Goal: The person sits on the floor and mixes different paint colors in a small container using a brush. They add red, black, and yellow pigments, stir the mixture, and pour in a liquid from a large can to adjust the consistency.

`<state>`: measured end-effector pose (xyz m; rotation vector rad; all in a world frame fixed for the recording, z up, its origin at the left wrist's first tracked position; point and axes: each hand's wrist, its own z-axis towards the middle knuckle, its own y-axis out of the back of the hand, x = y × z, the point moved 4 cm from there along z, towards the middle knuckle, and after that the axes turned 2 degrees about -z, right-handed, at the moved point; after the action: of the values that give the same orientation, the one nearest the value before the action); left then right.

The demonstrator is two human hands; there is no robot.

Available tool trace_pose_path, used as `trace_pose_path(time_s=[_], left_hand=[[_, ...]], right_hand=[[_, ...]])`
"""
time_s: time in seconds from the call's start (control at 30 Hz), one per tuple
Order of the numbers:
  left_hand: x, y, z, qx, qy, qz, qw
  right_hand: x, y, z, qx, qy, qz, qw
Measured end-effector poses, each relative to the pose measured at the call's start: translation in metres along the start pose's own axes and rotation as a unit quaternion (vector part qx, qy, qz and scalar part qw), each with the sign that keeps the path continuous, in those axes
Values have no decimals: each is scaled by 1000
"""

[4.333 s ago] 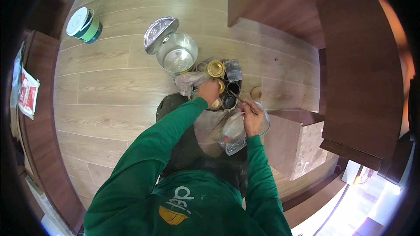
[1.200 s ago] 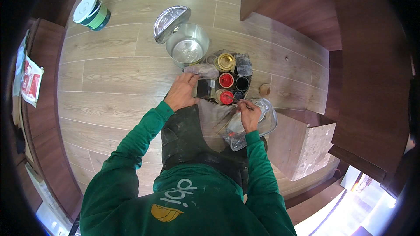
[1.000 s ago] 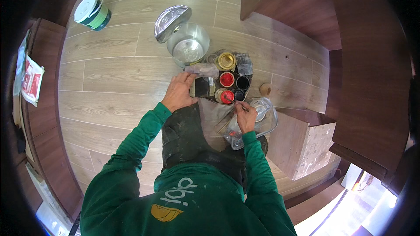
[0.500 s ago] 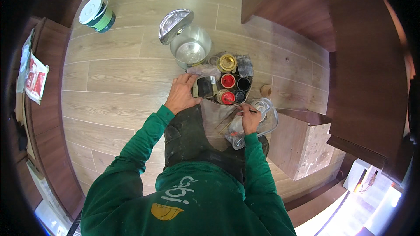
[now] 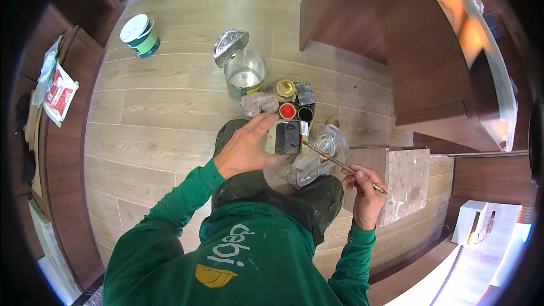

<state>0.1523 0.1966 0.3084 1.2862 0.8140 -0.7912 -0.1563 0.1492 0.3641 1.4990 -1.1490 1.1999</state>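
Note:
My left hand (image 5: 243, 150) grips a square khaki-and-dark object (image 5: 286, 136) with a pale label. My right hand (image 5: 367, 192) holds a long thin brush (image 5: 334, 160), its red tip at that object's right side. Just beyond are a red paint jar (image 5: 287, 110), a black paint jar (image 5: 305, 114) and a gold tin (image 5: 285, 89). Crumpled pale plastic (image 5: 258, 103) lies left of them. A clear plastic bag (image 5: 309, 173) with items inside lies below the brush. The square object hides the nearer jars.
An open metal can (image 5: 245, 79) with a raised lid stands ahead. A green bucket (image 5: 141, 42) is at upper left. Wooden cabinetry (image 5: 425, 79) borders the right, beside a plywood box (image 5: 405, 187). A wooden unit (image 5: 68, 164) with packets lines the left.
My left hand has shifted right with the square object, covering the nearer red jar. My right hand has drawn back down-right, lifting the brush out of that jar, red on its tip.

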Motion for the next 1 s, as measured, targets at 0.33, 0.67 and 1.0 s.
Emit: trace_pose_path(time_s=[0.33,0.67,1.0], left_hand=[[-55,9,-45,-13,-95,6,995],[-62,9,-62,-3,-46,-98,994],[-76,-7,-60,10,-63,-111,992]], right_hand=[[37,-16,-52,73,83,-112,987],[50,-22,-67,99,131,-181,970],[56,-16,-81,115,210,-210,948]])
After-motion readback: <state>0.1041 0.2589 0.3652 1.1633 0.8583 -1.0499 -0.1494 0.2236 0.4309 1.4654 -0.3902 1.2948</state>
